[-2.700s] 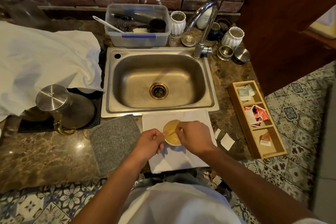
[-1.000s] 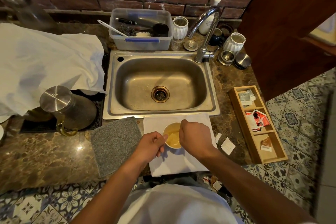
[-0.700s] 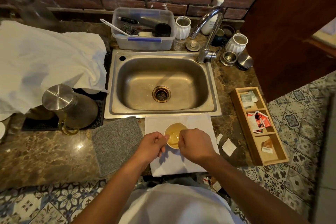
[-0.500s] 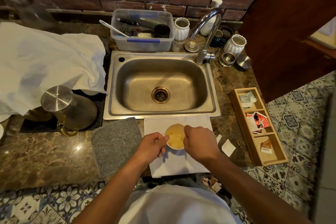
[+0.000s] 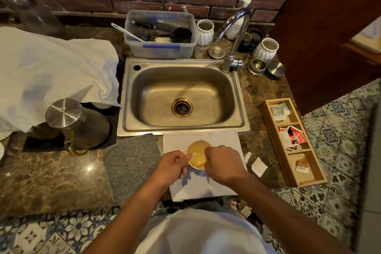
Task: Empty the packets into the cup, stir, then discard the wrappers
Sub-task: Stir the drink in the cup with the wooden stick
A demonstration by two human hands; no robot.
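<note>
A small white cup (image 5: 197,153) of amber liquid stands on a white napkin (image 5: 222,140) at the counter's front edge. My left hand (image 5: 172,166) grips the cup's left side, thumb at the rim. My right hand (image 5: 223,166) is fisted over the cup's right rim, its fingers pinched on a thin stirrer that is mostly hidden and dips into the liquid. Two torn white wrappers (image 5: 259,166) lie on the counter just right of the napkin.
The steel sink (image 5: 241,109) lies directly behind the napkin. A grey cloth (image 5: 132,165) is to the left, with a steel-lidded jug (image 5: 76,123) beyond it. A wooden tray (image 5: 317,173) of packets sits at the right. More wrappers (image 5: 240,207) lie on the floor below.
My right hand has moved in small circles over the cup, from its far rim to its right rim. My left hand stays on the cup.
</note>
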